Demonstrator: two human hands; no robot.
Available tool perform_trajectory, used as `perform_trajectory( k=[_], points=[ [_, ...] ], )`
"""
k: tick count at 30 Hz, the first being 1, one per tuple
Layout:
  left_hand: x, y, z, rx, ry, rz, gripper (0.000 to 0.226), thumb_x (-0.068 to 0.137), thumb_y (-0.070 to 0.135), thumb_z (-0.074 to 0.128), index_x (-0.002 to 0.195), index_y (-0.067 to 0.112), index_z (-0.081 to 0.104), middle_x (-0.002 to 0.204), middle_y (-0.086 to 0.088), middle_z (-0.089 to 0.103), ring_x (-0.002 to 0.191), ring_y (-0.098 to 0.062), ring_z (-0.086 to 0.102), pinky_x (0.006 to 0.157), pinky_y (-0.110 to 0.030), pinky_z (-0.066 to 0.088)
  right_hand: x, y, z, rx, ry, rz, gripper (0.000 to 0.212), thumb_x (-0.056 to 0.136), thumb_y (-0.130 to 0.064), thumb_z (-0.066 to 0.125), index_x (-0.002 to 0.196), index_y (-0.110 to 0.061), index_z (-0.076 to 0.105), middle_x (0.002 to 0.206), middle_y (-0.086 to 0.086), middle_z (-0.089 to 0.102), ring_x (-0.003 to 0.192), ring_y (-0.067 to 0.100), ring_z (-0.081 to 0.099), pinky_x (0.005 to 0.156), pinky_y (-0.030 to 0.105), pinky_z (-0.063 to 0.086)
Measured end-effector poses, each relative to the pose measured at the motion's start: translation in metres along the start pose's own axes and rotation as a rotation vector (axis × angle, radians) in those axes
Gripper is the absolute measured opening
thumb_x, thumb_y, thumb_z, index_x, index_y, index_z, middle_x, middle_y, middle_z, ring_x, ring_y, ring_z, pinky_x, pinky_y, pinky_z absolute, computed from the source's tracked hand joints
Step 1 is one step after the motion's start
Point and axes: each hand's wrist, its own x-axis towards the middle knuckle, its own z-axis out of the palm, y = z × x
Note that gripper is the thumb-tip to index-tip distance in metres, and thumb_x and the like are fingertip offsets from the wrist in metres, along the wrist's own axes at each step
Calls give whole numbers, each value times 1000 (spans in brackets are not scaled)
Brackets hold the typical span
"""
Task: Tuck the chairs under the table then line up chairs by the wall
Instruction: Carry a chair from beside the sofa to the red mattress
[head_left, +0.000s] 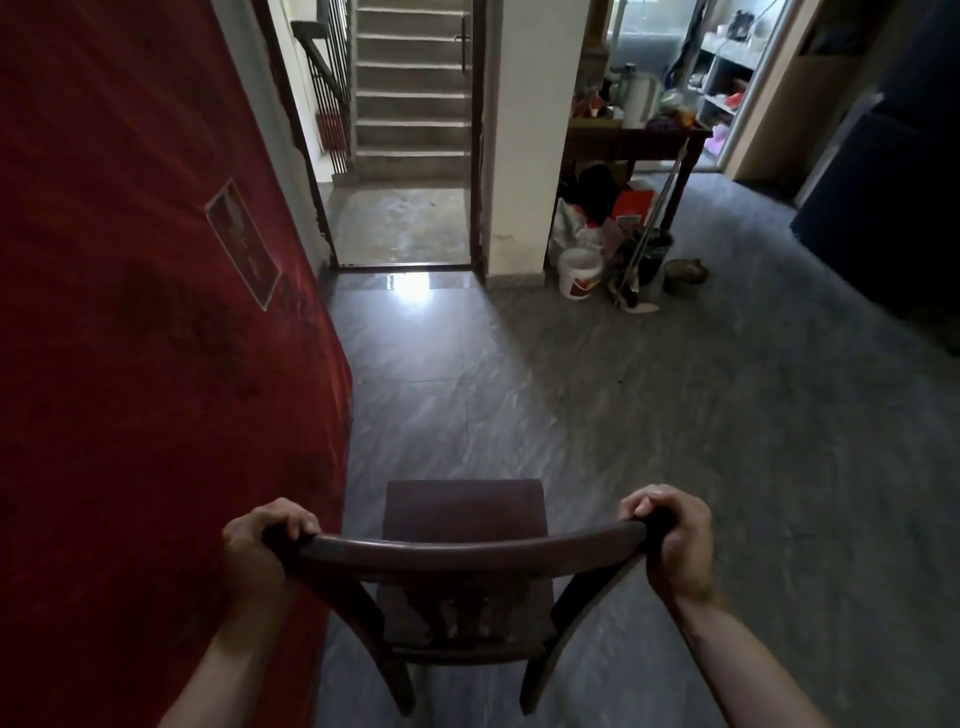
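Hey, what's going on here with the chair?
A person grips the top rail of a dark wooden chair with both hands, the left hand at its left end and the right hand at its right end. The chair sits beside a red cloth on the left, its seat pointing toward a doorway with stairs.

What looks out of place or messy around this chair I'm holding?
The chair looks intact, left hand and right hand gripping its top rail. The clutter is ahead: bags, a white bucket and a leaning mop crowd the floor around the side table.
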Motion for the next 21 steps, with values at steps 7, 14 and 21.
perform_trajectory(
  k=[7,14,21],
  points=[
    [-40,-18,-31,41,27,-2,31,75,13,45,44,12,49,48,-11,50,50,-24,51,53,-23,44,-42,22,-25,-32,49,155,24,73,-12,54,49,-9,53,54,24,53,54,28,50,59,35,42],
    [-96,-30,-55,79,57,7,31,76,13,48,45,14,51,50,-8,54,54,-22,54,62,-28,46,-90,27,-46,-43,84,230,40,83,7,48,47,-8,57,51,17,55,49,24,52,54,26,47],
    [-129,-32,-69,134,23,-7,33,75,4,45,45,14,57,51,-5,60,60,-25,58,69,-35,45,-121,25,-59,-173,126,226,36,78,-9,56,43,-12,63,46,5,61,50,18,58,63,30,50]
  ],
)
